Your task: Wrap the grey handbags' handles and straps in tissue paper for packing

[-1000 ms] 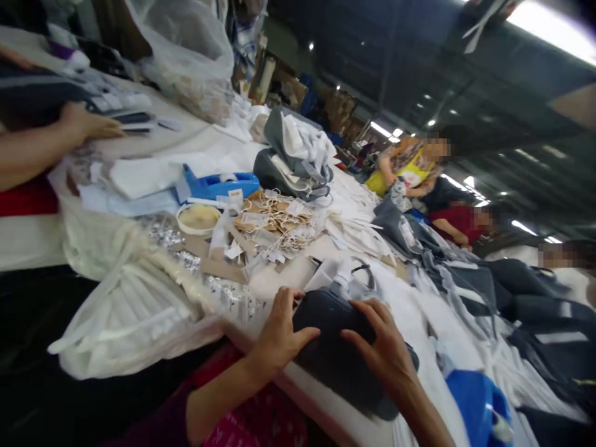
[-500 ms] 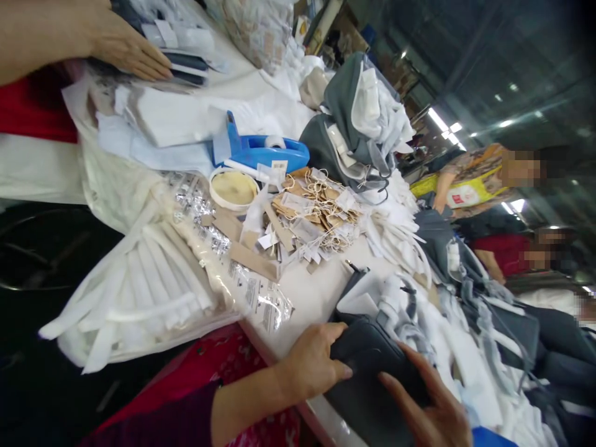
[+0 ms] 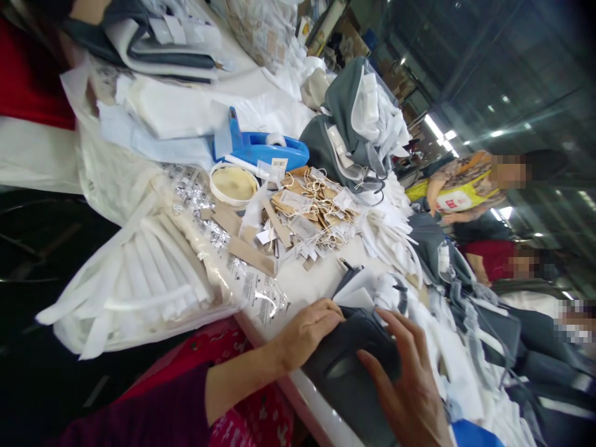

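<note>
A dark grey, smooth bag (image 3: 347, 379) lies at the table's front edge, partly cut off by the bottom of the view. My left hand (image 3: 310, 329) grips its upper left edge with the fingers folded together. On the other side, my right hand (image 3: 410, 379) holds it, thumb on the dark face and fingers over the far edge. White paper or stuffing (image 3: 356, 301) shows just behind the bag. Further back on the table are brown tags with strings (image 3: 321, 208), a roll of tape (image 3: 234, 184) and a blue tape dispenser (image 3: 270, 149).
White strips in a clear plastic bag (image 3: 144, 273) hang over the table edge at left. Grey bags with white wrapping (image 3: 347, 124) are heaped at the back. More grey bags (image 3: 493, 329) lie at right, near co-workers. Another person's arm (image 3: 88, 9) is at top left.
The bag and both my hands have shifted slightly left and up in view. My right hand's fingers are more spread. The other person's hand at top left has drawn back from the dark folded piece.
</note>
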{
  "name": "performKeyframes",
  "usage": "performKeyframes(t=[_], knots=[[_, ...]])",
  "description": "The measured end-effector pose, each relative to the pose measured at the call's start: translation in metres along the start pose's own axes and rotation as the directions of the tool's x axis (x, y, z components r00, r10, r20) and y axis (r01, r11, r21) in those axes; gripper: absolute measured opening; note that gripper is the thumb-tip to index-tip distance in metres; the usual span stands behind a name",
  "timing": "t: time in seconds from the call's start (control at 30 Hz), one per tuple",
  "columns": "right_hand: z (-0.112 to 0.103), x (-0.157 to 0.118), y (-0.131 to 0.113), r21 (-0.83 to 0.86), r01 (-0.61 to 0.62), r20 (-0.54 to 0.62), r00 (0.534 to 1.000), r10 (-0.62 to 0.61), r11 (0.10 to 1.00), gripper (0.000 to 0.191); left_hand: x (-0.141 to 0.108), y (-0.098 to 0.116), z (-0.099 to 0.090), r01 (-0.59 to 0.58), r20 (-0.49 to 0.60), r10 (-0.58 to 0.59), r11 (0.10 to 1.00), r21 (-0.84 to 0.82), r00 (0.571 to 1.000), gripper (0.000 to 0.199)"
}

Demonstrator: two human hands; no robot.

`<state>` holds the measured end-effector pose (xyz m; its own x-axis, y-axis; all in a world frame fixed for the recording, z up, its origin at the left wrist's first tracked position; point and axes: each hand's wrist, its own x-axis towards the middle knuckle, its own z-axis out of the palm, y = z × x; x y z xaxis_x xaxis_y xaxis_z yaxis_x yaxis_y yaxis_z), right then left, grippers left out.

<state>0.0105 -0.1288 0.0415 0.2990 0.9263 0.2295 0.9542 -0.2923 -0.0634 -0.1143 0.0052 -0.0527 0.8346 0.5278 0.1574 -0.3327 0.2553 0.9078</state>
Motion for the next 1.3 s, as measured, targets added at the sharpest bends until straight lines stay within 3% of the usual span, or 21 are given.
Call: performKeyframes(t=[0.1, 0.27, 0.37, 0.43, 0.53, 0.73, 0.9, 1.0, 1.1, 1.23, 1.3], knots=[[-0.007, 0.019, -0.015, -0.146, 0.154, 0.193, 0.973, -0.125, 0.977, 0.051, 0.009, -0.002, 0.002, -0.121, -0.053, 0.123, 0.992, 0.029, 0.991, 0.031], [-0.016, 0.044, -0.024, -0.280, 0.315, 0.344, 0.915, -0.212, 0.907, 0.047, 0.031, -0.007, 0.005, -0.040, 0.064, 0.031, 0.990, 0.132, 0.997, 0.049], [-0.018, 0.053, -0.022, -0.276, 0.394, 0.400, 0.877, -0.268, 0.877, 0.040, 0.038, -0.010, 0.007, -0.113, 0.092, 0.090, 0.951, 0.289, 0.992, 0.042], [-0.020, 0.056, -0.020, -0.238, 0.397, 0.439, 0.858, -0.266, 0.886, 0.035, 0.039, -0.011, 0.009, -0.155, 0.072, 0.138, 0.911, 0.382, 0.988, 0.031], [-0.022, 0.056, -0.016, -0.104, 0.302, 0.462, 0.858, -0.223, 0.947, 0.027, 0.037, -0.014, 0.010, -0.191, 0.078, 0.175, 0.884, 0.427, 0.981, 0.022], [-0.020, 0.046, -0.009, 0.199, 0.058, 0.356, 0.926, -0.127, 0.978, 0.009, 0.037, -0.020, 0.008, -0.236, 0.113, 0.208, 0.869, 0.436, 0.972, 0.022], [-0.018, 0.042, -0.011, 0.256, 0.000, 0.275, 0.959, -0.073, 0.967, 0.004, 0.036, -0.019, 0.006, -0.316, 0.212, 0.256, 0.885, 0.342, 0.943, 0.026], [-0.018, 0.041, -0.013, 0.274, -0.003, 0.282, 0.956, -0.077, 0.962, 0.001, 0.033, -0.018, 0.008, -0.285, 0.171, 0.236, 0.883, 0.374, 0.957, 0.015], [-0.020, 0.034, -0.008, 0.367, -0.049, 0.251, 0.967, -0.049, 0.929, 0.011, 0.031, -0.017, 0.012, -0.252, 0.113, 0.225, 0.885, 0.391, 0.968, 0.016], [-0.022, 0.003, 0.015, 0.463, -0.145, 0.010, 0.987, 0.158, 0.875, 0.028, 0.030, -0.013, 0.016, -0.205, 0.058, 0.199, 0.899, 0.388, 0.978, 0.020], [-0.022, -0.022, 0.029, 0.460, -0.215, -0.150, 0.938, 0.314, 0.861, 0.031, 0.031, -0.009, 0.016, -0.175, 0.026, 0.179, 0.904, 0.391, 0.984, 0.017]])
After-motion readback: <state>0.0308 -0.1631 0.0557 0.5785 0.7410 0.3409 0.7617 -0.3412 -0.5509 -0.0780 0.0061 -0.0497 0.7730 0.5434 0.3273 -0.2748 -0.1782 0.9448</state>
